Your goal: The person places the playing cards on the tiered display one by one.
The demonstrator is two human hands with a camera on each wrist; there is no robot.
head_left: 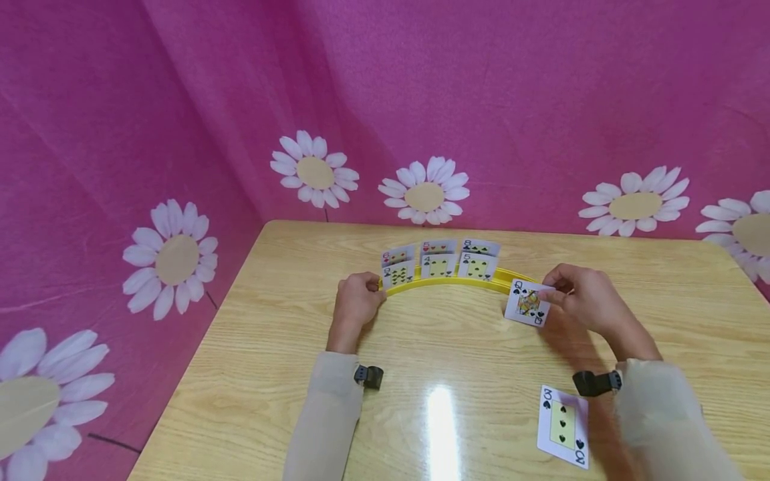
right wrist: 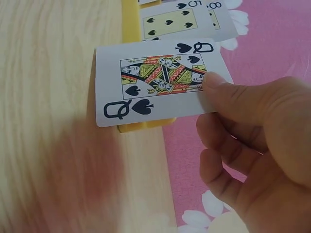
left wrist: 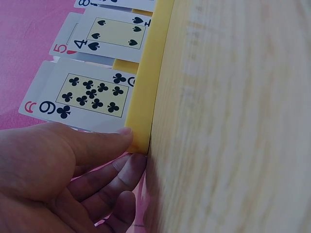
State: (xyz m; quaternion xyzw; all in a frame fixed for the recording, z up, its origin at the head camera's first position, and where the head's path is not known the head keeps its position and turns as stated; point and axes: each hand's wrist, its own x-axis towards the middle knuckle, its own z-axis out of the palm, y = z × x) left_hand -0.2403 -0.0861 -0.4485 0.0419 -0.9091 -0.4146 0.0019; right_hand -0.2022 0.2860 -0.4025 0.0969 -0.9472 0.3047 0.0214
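Note:
A curved yellow card holder [head_left: 445,280] stands on the table. My left hand [head_left: 357,300] grips its left end between thumb and fingers, beside the nine of clubs [left wrist: 92,94]. The four of spades [left wrist: 116,35] and five of spades [head_left: 478,266] stand further along the front row. Behind them rise a red six [head_left: 398,254], a red five [head_left: 439,246] and a black eight [head_left: 481,247], partly hidden. My right hand [head_left: 586,297] pinches the queen of spades [right wrist: 163,80] by one edge. This card is in front of the holder's right end and covers part of it.
A three of spades [head_left: 563,425] lies face up on the wooden table [head_left: 252,401], near my right forearm. Pink cloth [head_left: 511,100] with white daisies hangs behind the table and along its left side.

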